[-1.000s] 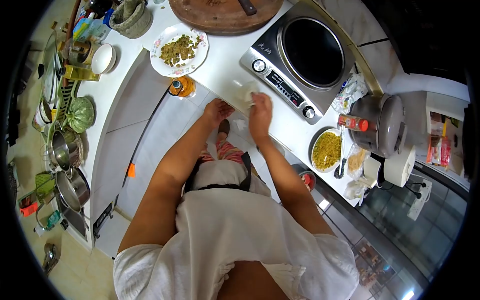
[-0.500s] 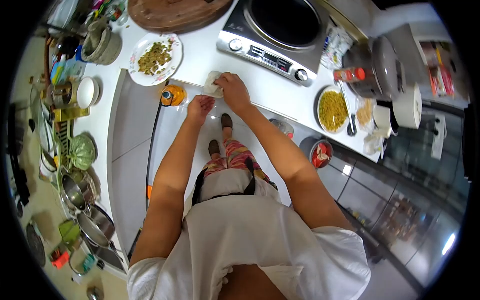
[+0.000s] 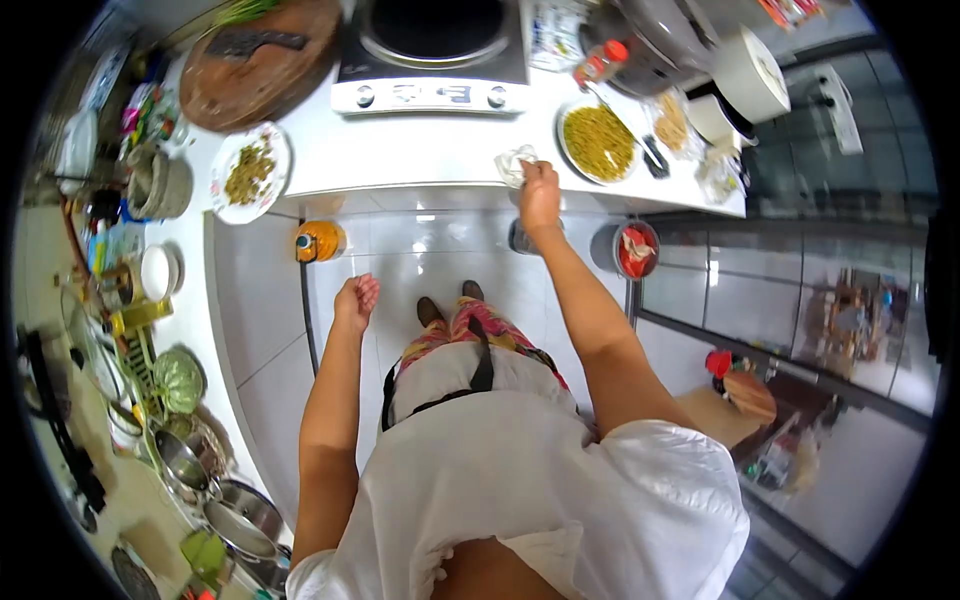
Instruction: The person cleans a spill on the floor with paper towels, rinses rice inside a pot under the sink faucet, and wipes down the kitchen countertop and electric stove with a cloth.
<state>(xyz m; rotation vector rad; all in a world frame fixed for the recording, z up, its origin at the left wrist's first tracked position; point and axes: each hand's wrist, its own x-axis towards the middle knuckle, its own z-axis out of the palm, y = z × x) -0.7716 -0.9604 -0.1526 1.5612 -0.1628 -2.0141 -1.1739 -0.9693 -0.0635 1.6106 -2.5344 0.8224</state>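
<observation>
My right hand [image 3: 540, 198] grips a crumpled white cloth [image 3: 515, 165] at the front edge of the white counter [image 3: 410, 150]. The cloth lies against the countertop, just left of a plate of chopped yellow-green food [image 3: 598, 143]. Away from the counter, my left hand [image 3: 357, 300] hangs in the air with its palm turned up. Its fingers are loosely bent and hold nothing. An orange-filled bottle [image 3: 320, 241] stands on the floor beyond my left hand.
An induction cooker [image 3: 432, 95] sits at the back of the counter. Left of it are a round wooden chopping board [image 3: 225, 85] with a cleaver [image 3: 255, 42], and a floral plate [image 3: 225, 195] holding brownish chopped food. A bin [image 3: 636, 250] stands below the counter at right.
My right hand has moved right along the counter edge with the cloth. My left hand has drawn back from the counter and the cloth. The view has shifted rightward and turned.
</observation>
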